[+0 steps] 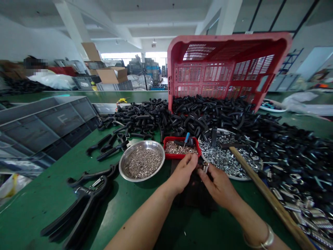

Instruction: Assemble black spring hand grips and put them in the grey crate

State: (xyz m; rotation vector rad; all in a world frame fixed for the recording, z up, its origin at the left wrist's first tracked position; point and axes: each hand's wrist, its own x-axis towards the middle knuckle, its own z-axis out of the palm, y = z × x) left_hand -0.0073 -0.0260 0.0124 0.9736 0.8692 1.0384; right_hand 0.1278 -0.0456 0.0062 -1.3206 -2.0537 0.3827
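Your right hand (220,184) grips one coil spring (205,168) between thumb and fingers, while your left hand (184,172) meets it with fingers bunched; you cannot tell from this view whether they pinch anything. That spring sits on the near side of the red tray (170,156), by the left edge of the round white tray (240,178). Expect it to be light but stiff, its smooth metal coils apt to roll or slip, hardly fragile; take hold across the middle of the coils, thumb opposing the fingers. Around you, count one steel bowl (137,145) of small metal pieces, one red tray with one blue-handled screwdriver (187,137), one round white tray of shiny hardware, one wooden-handled hammer (256,180) and one tipped red crate (231,37). One black clamp (90,198) with a spring fitted lies at your left; the heaped black parts (145,118) and the loose springs (321,222) at lower right overlap beyond counting.
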